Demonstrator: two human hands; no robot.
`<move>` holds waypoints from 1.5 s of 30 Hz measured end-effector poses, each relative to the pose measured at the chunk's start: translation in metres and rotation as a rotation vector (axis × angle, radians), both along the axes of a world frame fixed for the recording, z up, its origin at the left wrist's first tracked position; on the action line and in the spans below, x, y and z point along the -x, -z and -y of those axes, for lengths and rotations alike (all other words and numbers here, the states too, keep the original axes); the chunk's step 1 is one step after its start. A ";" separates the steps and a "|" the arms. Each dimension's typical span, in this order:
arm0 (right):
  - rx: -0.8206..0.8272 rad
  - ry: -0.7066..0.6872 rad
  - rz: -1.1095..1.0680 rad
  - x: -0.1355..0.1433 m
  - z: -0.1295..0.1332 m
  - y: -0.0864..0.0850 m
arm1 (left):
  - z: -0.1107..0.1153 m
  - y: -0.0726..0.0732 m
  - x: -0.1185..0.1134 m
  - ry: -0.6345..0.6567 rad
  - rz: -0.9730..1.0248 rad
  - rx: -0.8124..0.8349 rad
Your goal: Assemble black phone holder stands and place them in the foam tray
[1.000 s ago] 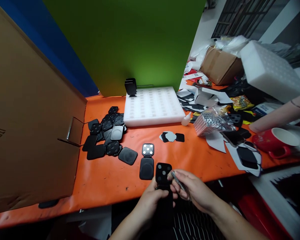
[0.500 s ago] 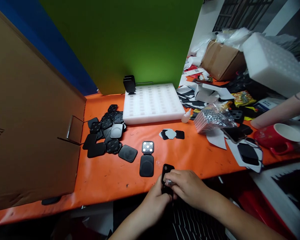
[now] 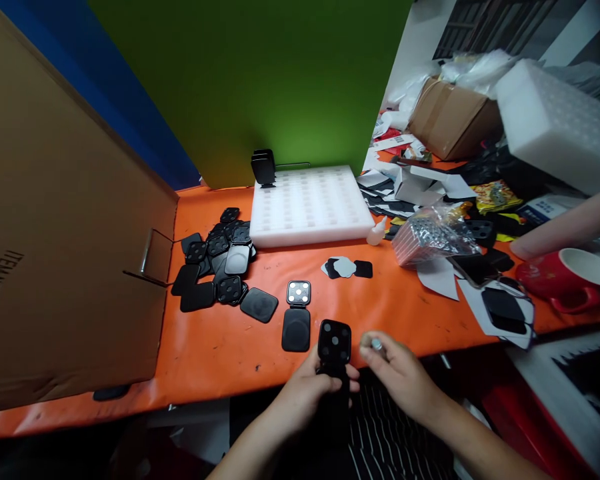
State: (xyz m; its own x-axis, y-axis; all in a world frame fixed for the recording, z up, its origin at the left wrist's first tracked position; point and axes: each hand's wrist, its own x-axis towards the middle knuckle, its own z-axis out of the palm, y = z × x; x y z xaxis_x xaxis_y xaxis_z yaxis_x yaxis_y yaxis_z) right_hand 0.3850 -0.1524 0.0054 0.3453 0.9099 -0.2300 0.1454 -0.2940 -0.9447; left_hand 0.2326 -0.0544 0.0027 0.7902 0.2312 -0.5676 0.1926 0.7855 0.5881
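My left hand [image 3: 307,393] grips a black hinged case [image 3: 335,341] by its lower half, near the table's front edge. The upper panel of that case is flipped up and shows grey round spots. Just to the right, my right hand [image 3: 405,373] pinches a small silvery cylinder [image 3: 377,345], apart from the case. Beyond my left hand another hinged case [image 3: 296,330] lies unfolded on the table, with pale round dots on its top panel. A heap of black hinged cases [image 3: 217,247] is on the left, and a loose black panel [image 3: 259,305] lies at its near side.
On the orange tabletop [image 3: 220,357] stands a white foam tray [image 3: 310,210], with folded black pieces at its back corner. Pale cut-outs [image 3: 344,267] and a small dropper bottle [image 3: 377,231] lie right of centre. A cardboard box [image 3: 70,220] walls the left; a red mug [image 3: 555,277] stands right.
My right hand has drawn away to the right from the case, with the silvery cylinder still in its fingers. The case's dotted panel is now uncovered, still held by my left hand.
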 end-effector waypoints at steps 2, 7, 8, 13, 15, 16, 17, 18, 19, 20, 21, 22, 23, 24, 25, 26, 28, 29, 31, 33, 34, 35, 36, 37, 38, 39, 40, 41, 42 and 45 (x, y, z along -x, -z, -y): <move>0.017 0.188 -0.027 -0.001 0.002 0.008 | 0.000 -0.001 -0.002 0.018 -0.026 0.032; 0.050 0.145 -0.276 0.010 0.000 0.014 | 0.006 0.001 -0.010 0.020 0.069 -0.182; 0.036 0.170 -0.237 0.012 -0.001 0.013 | 0.007 0.002 -0.011 -0.015 0.076 -0.294; 0.038 0.256 0.177 0.015 0.000 0.003 | 0.002 0.005 -0.002 -0.162 -0.073 -1.160; 0.023 0.237 0.297 0.015 0.001 0.000 | -0.001 0.003 0.003 -0.092 -0.100 -1.446; 0.011 0.225 0.343 0.016 0.002 -0.001 | -0.003 0.002 0.004 -0.063 -0.104 -1.540; -0.002 0.213 0.383 0.017 0.002 -0.002 | -0.003 0.001 0.005 -0.047 -0.108 -1.606; -0.016 0.198 0.422 0.018 0.002 -0.004 | -0.004 0.000 0.005 -0.041 -0.109 -1.652; -0.030 0.182 0.458 0.020 0.002 -0.005 | -0.004 -0.001 0.005 -0.039 -0.111 -1.685; -0.046 0.166 0.491 0.021 0.002 -0.006 | -0.004 -0.002 0.004 -0.038 -0.113 -1.708; -0.061 0.152 0.518 0.022 0.002 -0.008 | -0.004 -0.002 0.003 -0.034 -0.117 -1.725; -0.073 0.141 0.541 0.023 0.002 -0.009 | -0.004 -0.003 0.002 -0.026 -0.125 -1.737; -0.082 0.137 0.560 0.023 0.001 -0.010 | -0.004 -0.003 0.002 -0.014 -0.133 -1.745; -0.087 0.135 0.572 0.023 0.001 -0.011 | -0.004 -0.003 0.001 -0.001 -0.141 -1.748; -0.091 0.133 0.579 0.023 0.002 -0.012 | -0.004 -0.003 0.000 0.015 -0.149 -1.748; -0.094 0.129 0.582 0.023 0.002 -0.013 | -0.004 -0.004 0.000 0.033 -0.159 -1.749; -0.098 0.124 0.583 0.023 0.002 -0.014 | -0.005 -0.004 -0.001 0.074 -0.178 -1.762; -0.100 0.123 0.581 0.023 0.003 -0.015 | -0.005 -0.003 -0.002 0.098 -0.188 -1.777; -0.107 0.123 0.575 0.023 0.003 -0.015 | -0.004 -0.003 -0.003 0.143 -0.210 -1.814; -0.115 0.118 0.567 0.023 0.003 -0.014 | -0.002 -0.002 -0.005 0.175 -0.232 -1.843; -0.115 0.117 0.564 0.023 0.002 -0.013 | -0.001 -0.002 -0.006 0.182 -0.243 -1.849; -0.112 0.118 0.564 0.023 0.002 -0.012 | -0.001 -0.001 -0.007 0.184 -0.251 -1.848; -0.108 0.122 0.566 0.023 0.002 -0.011 | 0.000 -0.001 -0.008 0.179 -0.255 -1.841; -0.103 0.129 0.571 0.023 0.001 -0.010 | 0.001 -0.001 -0.008 0.169 -0.255 -1.828; -0.099 0.138 0.576 0.022 0.001 -0.010 | 0.001 -0.001 -0.009 0.153 -0.254 -1.809; -0.096 0.148 0.580 0.022 0.001 -0.009 | 0.001 -0.001 -0.010 0.133 -0.253 -1.783; -0.093 0.158 0.582 0.022 0.001 -0.009 | 0.000 -0.001 -0.010 0.109 -0.254 -1.748; -0.088 0.167 0.581 0.021 0.001 -0.009 | -0.001 -0.001 -0.010 0.081 -0.257 -1.704; -0.080 0.175 0.576 0.020 0.001 -0.009 | -0.003 -0.001 -0.009 0.049 -0.263 -1.653; -0.038 0.198 0.525 0.016 0.001 -0.011 | -0.011 -0.004 -0.004 -0.058 -0.298 -1.512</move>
